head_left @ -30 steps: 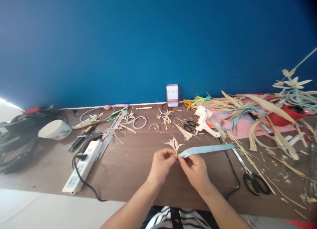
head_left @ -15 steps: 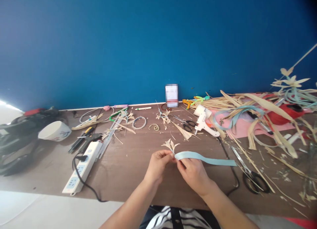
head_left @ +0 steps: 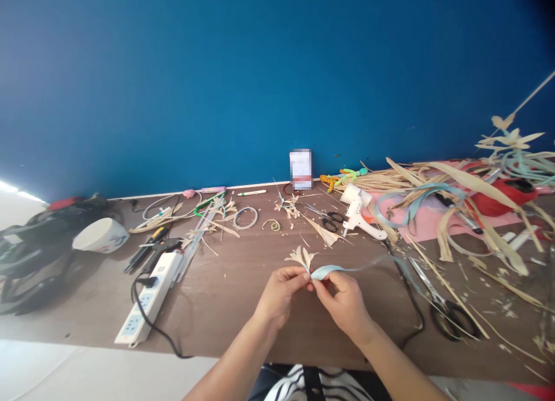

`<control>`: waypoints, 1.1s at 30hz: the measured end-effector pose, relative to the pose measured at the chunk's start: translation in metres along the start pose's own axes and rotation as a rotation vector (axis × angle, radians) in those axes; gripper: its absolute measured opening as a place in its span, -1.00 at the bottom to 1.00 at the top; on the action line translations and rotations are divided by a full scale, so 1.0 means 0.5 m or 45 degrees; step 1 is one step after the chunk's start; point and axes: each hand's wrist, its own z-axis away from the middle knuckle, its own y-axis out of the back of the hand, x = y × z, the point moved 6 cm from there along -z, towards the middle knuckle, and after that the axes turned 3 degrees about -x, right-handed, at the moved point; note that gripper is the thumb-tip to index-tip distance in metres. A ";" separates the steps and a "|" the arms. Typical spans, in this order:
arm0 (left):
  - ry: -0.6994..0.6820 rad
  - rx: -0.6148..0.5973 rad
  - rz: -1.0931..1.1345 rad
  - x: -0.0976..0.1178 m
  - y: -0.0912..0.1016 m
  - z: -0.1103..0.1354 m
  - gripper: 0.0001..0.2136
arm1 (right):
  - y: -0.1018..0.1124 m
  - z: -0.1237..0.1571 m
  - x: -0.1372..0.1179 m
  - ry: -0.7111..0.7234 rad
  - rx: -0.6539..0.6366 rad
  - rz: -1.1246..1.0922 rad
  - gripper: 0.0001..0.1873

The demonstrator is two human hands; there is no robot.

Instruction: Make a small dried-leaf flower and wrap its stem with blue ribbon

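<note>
My left hand (head_left: 281, 295) is closed in a pinch on the base of a small tan straw flower (head_left: 300, 255) just above the brown table (head_left: 225, 308). Right beside it, my right hand (head_left: 344, 301) is closed on a pale blue strip (head_left: 347, 269) where the strip meets the flower. That strip trails off to the right, edge-on and blurred, toward the scissors. The two hands touch at the fingertips.
Black-handled scissors (head_left: 446, 314) and a black cable (head_left: 411, 308) lie to the right. A white glue gun (head_left: 359, 219), small scissors (head_left: 328, 217), straw strips on a pink mat (head_left: 433, 221), a power strip (head_left: 150, 294), a white bowl (head_left: 100, 236) and a black bag (head_left: 30, 262) also sit on the table.
The blue strip has twisted from flat to edge-on, and its free end swung to the right. Both hands stayed together at the flower's base, shifting slightly.
</note>
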 end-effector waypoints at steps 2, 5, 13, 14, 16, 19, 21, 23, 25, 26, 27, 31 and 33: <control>0.005 -0.011 0.050 -0.003 -0.002 -0.001 -0.86 | -0.003 0.000 0.005 -0.057 -0.010 -0.086 -0.91; 0.021 -0.041 0.160 -0.008 -0.007 -0.001 -0.86 | -0.009 -0.001 0.014 -0.171 -0.040 -0.255 -0.92; -0.002 -0.061 0.287 -0.009 -0.020 0.001 -0.88 | -0.017 -0.003 0.021 -0.334 -0.022 -0.596 -0.93; 0.002 -0.059 0.302 -0.010 -0.021 0.002 -0.88 | -0.017 -0.003 0.021 -0.340 -0.025 -0.609 -0.94; 0.009 -0.051 0.320 -0.009 -0.023 0.003 -0.87 | -0.017 -0.003 0.020 -0.343 -0.032 -0.625 -0.94; 0.016 -0.043 0.333 -0.008 -0.025 0.005 -0.85 | -0.016 -0.004 0.018 -0.333 -0.049 -0.628 -0.95; 0.019 -0.017 0.333 -0.009 -0.023 0.005 -0.82 | -0.016 -0.006 0.019 -0.331 -0.064 -0.623 -0.94; 0.006 0.034 0.324 -0.012 -0.018 0.004 -0.81 | -0.018 -0.007 0.022 -0.329 -0.077 -0.614 -0.93; -0.025 0.079 0.314 -0.014 -0.012 0.004 -0.80 | -0.020 -0.007 0.026 -0.318 -0.080 -0.589 -0.93; -0.040 0.097 0.310 -0.014 -0.009 0.003 -0.80 | -0.020 -0.008 0.028 -0.307 -0.075 -0.566 -0.94; -0.050 0.112 0.303 -0.015 -0.007 0.003 -0.80 | -0.020 -0.008 0.030 -0.293 -0.064 -0.537 -0.94; -0.068 0.168 0.207 -0.015 -0.001 0.005 -0.80 | -0.017 -0.008 0.029 -0.261 -0.018 -0.428 -0.92; -0.099 0.189 0.134 -0.010 0.000 0.006 -0.80 | -0.016 -0.007 0.027 -0.273 -0.001 -0.368 -0.89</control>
